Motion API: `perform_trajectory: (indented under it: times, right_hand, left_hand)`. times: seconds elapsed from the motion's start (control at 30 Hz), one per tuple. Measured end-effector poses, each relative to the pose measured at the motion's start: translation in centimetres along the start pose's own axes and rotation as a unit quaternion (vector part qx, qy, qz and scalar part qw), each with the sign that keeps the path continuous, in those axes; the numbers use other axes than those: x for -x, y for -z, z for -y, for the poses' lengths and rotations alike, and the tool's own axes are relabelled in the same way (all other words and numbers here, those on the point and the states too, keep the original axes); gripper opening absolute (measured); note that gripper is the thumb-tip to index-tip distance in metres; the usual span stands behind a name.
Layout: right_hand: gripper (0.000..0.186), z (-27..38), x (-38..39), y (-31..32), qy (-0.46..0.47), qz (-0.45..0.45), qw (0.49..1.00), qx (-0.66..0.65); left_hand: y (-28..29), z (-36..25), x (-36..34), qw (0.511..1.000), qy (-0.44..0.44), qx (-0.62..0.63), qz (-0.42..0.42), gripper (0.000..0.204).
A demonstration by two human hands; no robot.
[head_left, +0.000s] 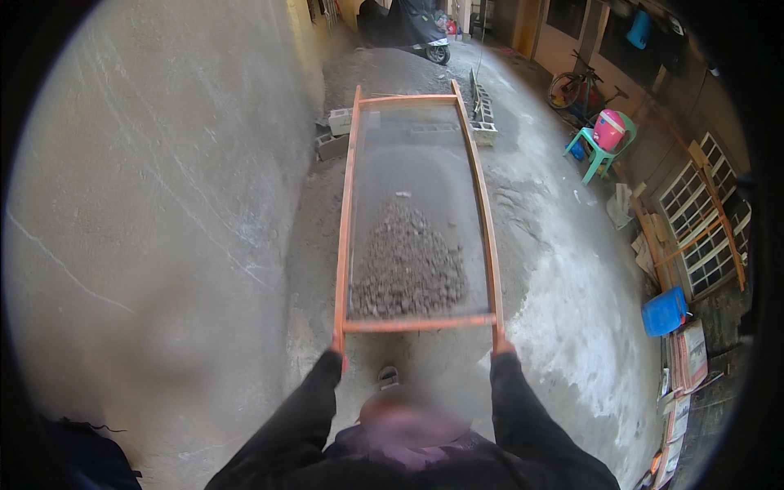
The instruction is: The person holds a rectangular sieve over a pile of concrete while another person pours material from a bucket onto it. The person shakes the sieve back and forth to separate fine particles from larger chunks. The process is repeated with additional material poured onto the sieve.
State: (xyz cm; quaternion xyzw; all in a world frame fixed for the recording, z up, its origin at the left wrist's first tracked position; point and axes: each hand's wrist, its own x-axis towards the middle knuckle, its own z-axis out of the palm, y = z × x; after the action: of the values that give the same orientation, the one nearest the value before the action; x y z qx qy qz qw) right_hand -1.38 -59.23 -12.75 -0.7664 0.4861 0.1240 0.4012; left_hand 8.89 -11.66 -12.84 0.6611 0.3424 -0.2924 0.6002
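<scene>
Though it's blurred, orange frame (420, 323), seemingly meshed

Adds up to one left hand (336, 342), one right hand (503, 346), one wood-framed screen (418, 324) and one heap of gravel (410, 265). Also includes one covered motorcycle (408, 26), one bicycle (569, 86), one green chair (630, 133), one pink jug (608, 131), one squarish blue container (665, 311).

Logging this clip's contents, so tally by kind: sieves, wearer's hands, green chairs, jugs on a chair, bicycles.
Sieve: 1
Hands: 2 (left hand, right hand)
Green chair: 1
Jug: 1
Bicycle: 1
Total: 6
</scene>
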Motion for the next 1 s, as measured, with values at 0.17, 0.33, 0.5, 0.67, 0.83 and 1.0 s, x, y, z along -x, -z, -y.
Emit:
perform_trajectory:
  times: [0.17, 0.33, 0.5, 0.67, 0.83, 1.0]
  right_hand:
    - [0.065, -11.1, 9.3, -0.5, 0.049, -0.001, 0.990, -0.133]
    - [0.060, -13.4, 9.0, -0.8, 0.138, -0.082, 0.983, -0.090]
    - [0.097, -2.3, 2.6, 2.4, -0.029, 0.006, 0.999, 0.038]
    - [0.089, 9.8, 0.2, 6.9, 0.093, -0.054, 0.994, 0.030]
    - [0.075, 8.0, 0.9, 5.6, 0.130, -0.081, 0.985, 0.075]
    - [0.055, -4.1, 3.5, 2.6, 0.162, -0.034, 0.981, 0.100]
  left_hand:
    - [2.2, 15.8, 4.6, 0.996, -0.068, -0.035, -0.047, 0.087]
    - [2.4, 18.2, 6.4, 0.994, -0.079, -0.045, -0.068, 0.080]
    - [0.0, 3.6, 3.9, 0.991, -0.018, -0.128, -0.033, 0.082]
    - [-2.6, -9.3, 5.6, 0.993, -0.053, -0.068, -0.077, 0.092]
    - [-2.3, -7.8, 4.9, 0.993, -0.066, -0.050, -0.085, 0.093]
    - [0.0, 5.4, 2.6, 0.996, -0.022, -0.082, 0.006, 0.092]
